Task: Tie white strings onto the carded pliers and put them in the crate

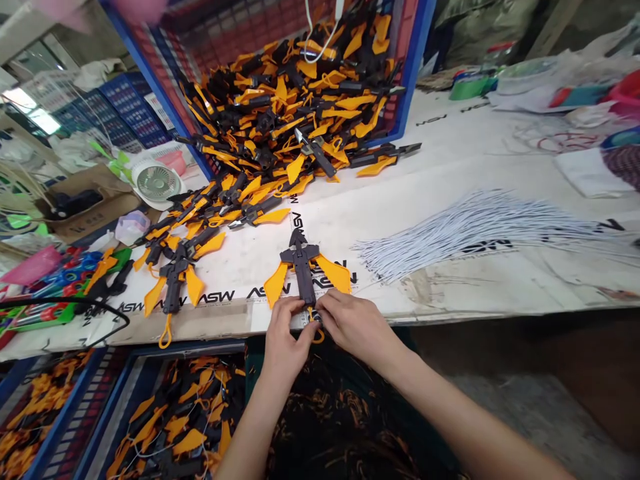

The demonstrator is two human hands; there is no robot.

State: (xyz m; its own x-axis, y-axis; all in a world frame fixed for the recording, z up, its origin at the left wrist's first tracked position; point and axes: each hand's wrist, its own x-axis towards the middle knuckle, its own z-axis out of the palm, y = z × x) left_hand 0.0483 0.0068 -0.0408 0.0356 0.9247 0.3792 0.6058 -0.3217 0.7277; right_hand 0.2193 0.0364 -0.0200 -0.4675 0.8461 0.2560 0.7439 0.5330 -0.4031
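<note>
Head view: your winged plastic toy (pixel 303 273) lies on the printed white sheet (pixel 350 200) covering the worktable, at its near edge, pointed tip facing away from you. Body: dark grey to black, long and narrow, stepped crosspiece below the tip. Two orange wings flare outward and back toward you, one per side; the right wing sits partly behind your right hand (pixel 353 327). An orange loop (pixel 319 337) trails from the near end, over the table edge.

Grip: your left hand (pixel 287 340) and right hand both pinch the toy's near end, where the loop joins; exact fingertip contact is partly hidden.

Surroundings: similar toy (pixel 174 283) to the left; bundle of white ties (pixel 475 230) to the right; blue-rimmed crate (pixel 411 73) of more toys beyond.
</note>
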